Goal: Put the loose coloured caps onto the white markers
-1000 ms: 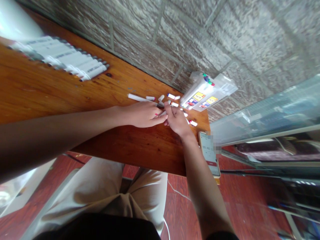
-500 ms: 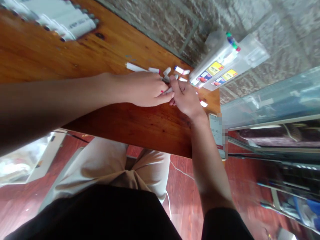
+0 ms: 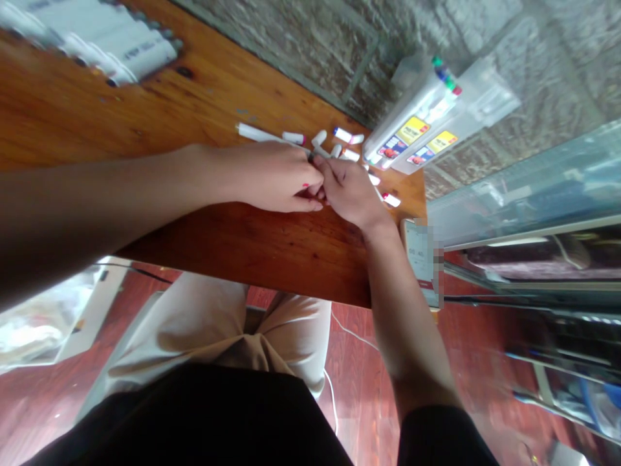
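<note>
Over the wooden table (image 3: pixel 272 236), my left hand (image 3: pixel 284 178) and my right hand (image 3: pixel 347 188) meet, fingertips touching. My left hand is closed with the fingers curled under, back facing up, a small red mark near the knuckles. My right hand's fingers are bent in against it. A small greyish tip shows between them; the rest of what they grip is hidden. Just behind my left hand lies a long white marker (image 3: pixel 257 133). Several short white marker caps lie around, among them a blue-ended cap (image 3: pixel 343 134), a pink-ended cap (image 3: pixel 293 138) and a red-ended cap (image 3: pixel 391 200).
A row of white markers (image 3: pixel 145 59) lies at the upper left. Clear plastic cases (image 3: pixel 422 126) with yellow labels lean by the brick wall (image 3: pixel 291 45). A phone (image 3: pixel 420 255) lies at the table's right edge. At lower left stands a white box (image 3: pixel 92 317).
Both hands have shifted slightly left, drawing closer together. The white piece that showed between the fingers is now hidden. More of the caps beside my right hand are visible.
</note>
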Tool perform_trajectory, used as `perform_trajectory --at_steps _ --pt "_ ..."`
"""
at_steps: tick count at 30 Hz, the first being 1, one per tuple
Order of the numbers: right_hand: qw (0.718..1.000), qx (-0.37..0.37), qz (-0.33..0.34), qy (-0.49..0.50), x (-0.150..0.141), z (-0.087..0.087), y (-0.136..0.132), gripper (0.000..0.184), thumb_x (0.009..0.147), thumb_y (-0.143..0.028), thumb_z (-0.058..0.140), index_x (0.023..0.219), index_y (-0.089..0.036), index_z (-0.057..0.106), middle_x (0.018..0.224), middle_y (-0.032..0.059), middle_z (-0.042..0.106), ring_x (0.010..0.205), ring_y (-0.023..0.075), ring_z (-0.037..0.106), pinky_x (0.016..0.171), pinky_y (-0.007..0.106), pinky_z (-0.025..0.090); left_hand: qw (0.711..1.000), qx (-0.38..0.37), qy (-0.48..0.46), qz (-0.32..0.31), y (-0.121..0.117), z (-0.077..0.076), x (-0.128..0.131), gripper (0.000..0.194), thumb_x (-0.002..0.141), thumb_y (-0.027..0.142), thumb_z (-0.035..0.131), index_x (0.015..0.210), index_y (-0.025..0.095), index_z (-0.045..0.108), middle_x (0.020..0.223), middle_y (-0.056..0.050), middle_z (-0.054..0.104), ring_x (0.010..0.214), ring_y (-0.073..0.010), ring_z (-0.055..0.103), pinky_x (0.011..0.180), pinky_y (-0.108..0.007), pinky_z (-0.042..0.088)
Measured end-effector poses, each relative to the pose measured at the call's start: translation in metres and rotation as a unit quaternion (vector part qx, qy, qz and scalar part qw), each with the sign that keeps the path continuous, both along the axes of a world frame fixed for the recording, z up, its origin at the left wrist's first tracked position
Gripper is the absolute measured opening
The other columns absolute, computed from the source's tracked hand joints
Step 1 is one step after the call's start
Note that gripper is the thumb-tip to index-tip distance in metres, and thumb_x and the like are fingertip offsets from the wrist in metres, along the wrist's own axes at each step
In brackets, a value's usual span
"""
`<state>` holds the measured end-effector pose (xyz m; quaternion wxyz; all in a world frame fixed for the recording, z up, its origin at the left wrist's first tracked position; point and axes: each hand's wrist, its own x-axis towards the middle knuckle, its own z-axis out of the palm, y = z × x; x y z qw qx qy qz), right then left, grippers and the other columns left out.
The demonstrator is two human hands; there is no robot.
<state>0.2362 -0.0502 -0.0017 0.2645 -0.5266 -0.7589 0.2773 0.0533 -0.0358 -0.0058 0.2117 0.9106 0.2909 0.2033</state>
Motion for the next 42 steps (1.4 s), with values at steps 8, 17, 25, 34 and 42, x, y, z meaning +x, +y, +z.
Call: perform_trajectory --at_steps 8,17,25,34,42 --pt "0.997 0.01 -0.031 -0.069 -0.003 0.004 -0.005 0.043 0.1 -0.041 0.044 0.068 -0.018 0.061 0.063 0.0019 0.059 0.06 0.013 0.052 0.062 0.028 0.035 0.995 0.037 0.073 -0.048 -0.004 0.02 -0.005 0.018 0.088 0.03 0.073 0.081 0.013 0.073 0.076 -0.004 0.069 0.067 -0.0116 0.054 0.063 -0.024 0.034" --pt "0.995 0.05 -0.089 -0.024 -0.01 -0.002 -0.003 0.05 0.096 -0.055 0.044 0.061 -0.019 0.047 0.058 0.0001 0.05 0.058 0.0127 0.045 0.059 0.028 0.029 0.994 0.066 0.052 -0.071 -0.003 0.017 -0.013 0.014 0.084 0.024 0.069 0.073 0.017 0.066 0.075 -0.003 0.071 0.069 -0.0158 0.062 0.063 -0.028 0.039" --pt "0.968 0.087 -0.19 0.14 -0.011 0.012 -0.004 0.058 0.098 -0.064 0.035 0.085 -0.017 0.066 0.07 0.0023 0.062 0.066 0.0139 0.055 0.068 0.026 0.043 0.994 0.106 0.037 -0.006 0.004 0.022 -0.014 0.018 0.091 0.029 0.057 0.079 0.018 0.064 0.078 -0.003 0.071 0.071 -0.0177 0.066 0.062 -0.027 0.037" --pt "0.989 0.052 -0.082 0.111 -0.02 0.008 -0.009 0.053 0.101 -0.057 0.036 0.075 -0.017 0.059 0.073 0.0025 0.06 0.072 0.0143 0.054 0.073 0.027 0.041 0.995 0.062 -0.021 0.079 0.012 0.018 -0.01 0.017 0.097 0.035 0.051 0.099 0.019 0.056 0.079 0.0 0.071 0.067 -0.0164 0.066 0.06 -0.024 0.032" --pt "0.971 0.007 -0.102 0.215 -0.023 0.01 -0.008 0.057 0.096 -0.062 0.041 0.062 -0.017 0.051 0.062 0.0002 0.051 0.06 0.0113 0.045 0.063 0.026 0.038 0.993 0.066 -0.089 0.05 0.012 0.012 -0.009 0.028 0.098 0.041 0.051 0.084 0.018 0.059 0.069 0.001 0.067 0.061 -0.0125 0.06 0.06 -0.023 0.032"
